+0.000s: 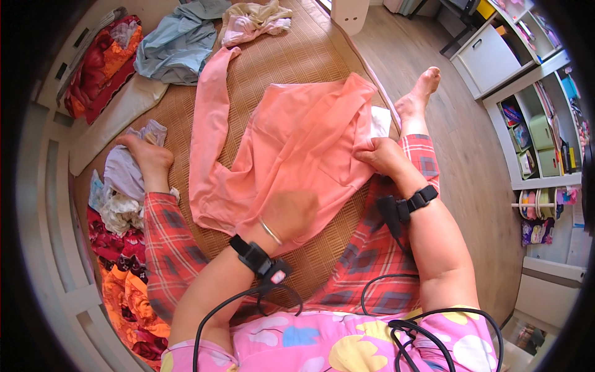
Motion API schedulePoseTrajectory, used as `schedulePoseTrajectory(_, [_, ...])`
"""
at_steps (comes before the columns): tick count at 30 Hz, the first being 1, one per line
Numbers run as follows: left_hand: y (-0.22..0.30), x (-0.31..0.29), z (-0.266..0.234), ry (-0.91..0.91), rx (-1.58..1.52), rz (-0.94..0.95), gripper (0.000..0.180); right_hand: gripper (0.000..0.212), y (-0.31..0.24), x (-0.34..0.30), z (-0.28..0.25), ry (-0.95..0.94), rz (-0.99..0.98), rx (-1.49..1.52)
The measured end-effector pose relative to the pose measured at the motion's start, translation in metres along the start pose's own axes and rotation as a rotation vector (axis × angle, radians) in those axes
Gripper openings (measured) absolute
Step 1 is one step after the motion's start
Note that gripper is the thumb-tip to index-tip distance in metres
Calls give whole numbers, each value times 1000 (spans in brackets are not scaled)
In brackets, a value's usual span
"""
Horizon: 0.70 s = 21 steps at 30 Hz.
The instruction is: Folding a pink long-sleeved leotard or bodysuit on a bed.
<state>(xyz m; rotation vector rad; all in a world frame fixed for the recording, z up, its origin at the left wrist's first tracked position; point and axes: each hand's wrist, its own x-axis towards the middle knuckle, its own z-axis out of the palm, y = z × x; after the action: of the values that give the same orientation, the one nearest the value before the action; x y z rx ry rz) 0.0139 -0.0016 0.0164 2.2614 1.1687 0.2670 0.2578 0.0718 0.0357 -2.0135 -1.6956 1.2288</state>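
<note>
A salmon-pink long-sleeved top (297, 136) lies spread and wrinkled on a woven brown mat (260, 62) between my legs. One sleeve stretches away along its left side. My right hand (387, 157) pinches the top's right edge, beside a small white patch (380, 121). Over the lower part of the top is my left hand (291, 214), smeared by motion, so its fingers cannot be made out. A bangle and a black strap with a small device are on my left wrist; a similar strap is on my right.
Blue clothing (183, 46) and a cream-pink garment (255, 22) lie at the far left. White and lilac clothes (124, 180) sit by my left foot, near red floral bedding (121, 297). Black cables (427, 328) cross my lap. Shelves (533, 124) stand right, beyond the wooden floor (474, 180).
</note>
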Motion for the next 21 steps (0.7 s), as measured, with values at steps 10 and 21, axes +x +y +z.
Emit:
schedulePoseTrajectory(10, [-134,47,-73,499,27,-679,17,23,-18,0,-5,43,62,90])
schedulePoseTrajectory(21, [-122,48,-74,297,364,-537,12,25,4,15,-6,29,40,-57])
